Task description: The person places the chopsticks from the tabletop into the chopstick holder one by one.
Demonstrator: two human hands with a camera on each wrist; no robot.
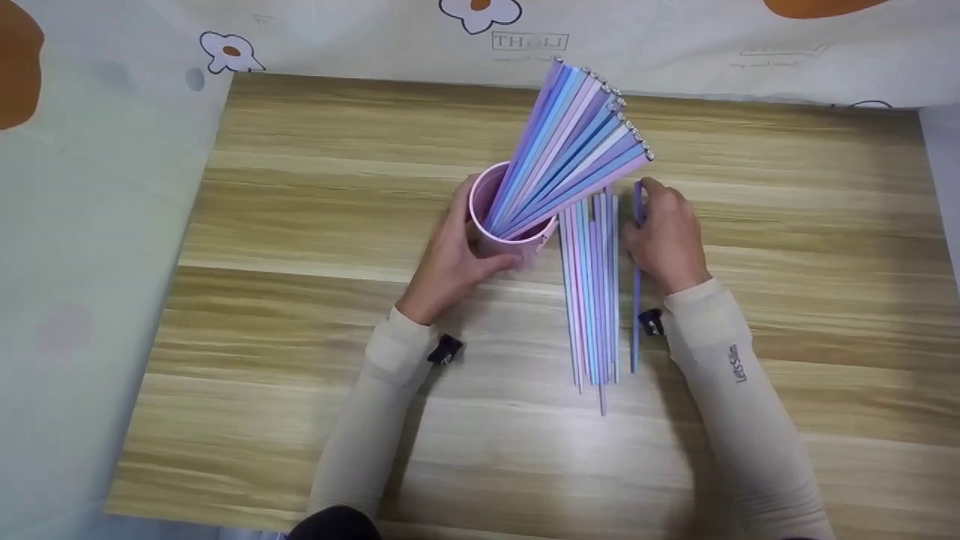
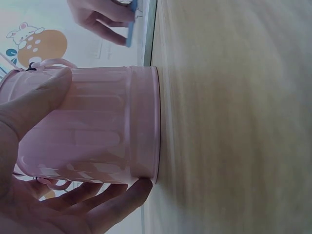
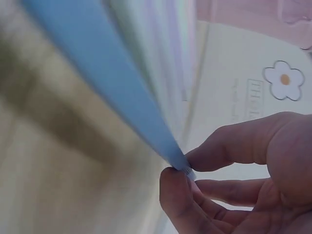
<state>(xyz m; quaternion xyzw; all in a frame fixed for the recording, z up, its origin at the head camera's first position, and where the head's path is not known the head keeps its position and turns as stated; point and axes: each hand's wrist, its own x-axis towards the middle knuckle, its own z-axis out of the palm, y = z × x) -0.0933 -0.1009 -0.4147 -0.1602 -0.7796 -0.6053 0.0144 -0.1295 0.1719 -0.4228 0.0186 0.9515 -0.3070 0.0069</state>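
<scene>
My left hand [image 1: 454, 262] grips a pink ribbed bucket [image 2: 87, 126] with small loop handles, thumb on one side and fingers on the other. Many thin pastel sticks [image 1: 562, 150] with sparkly silver ends lean in it toward the upper right. To its right, my right hand [image 1: 667, 240] pinches one blue-violet stick [image 1: 636, 315] near its far end. In the right wrist view, that blue stick [image 3: 112, 87] runs to the thumb and fingertips. Between the hands lies a row of loose pastel sticks [image 1: 592, 300], roughly parallel. Whether the bucket's base fully rests on the table cannot be told.
The wood-grain table [image 1: 300, 225] extends on both sides of the arms. A pale patterned sheet [image 1: 360, 45] with flowers stands along the back and left. Black clips [image 1: 445, 350] sit at both wrists, beside light sleeves [image 1: 750, 420].
</scene>
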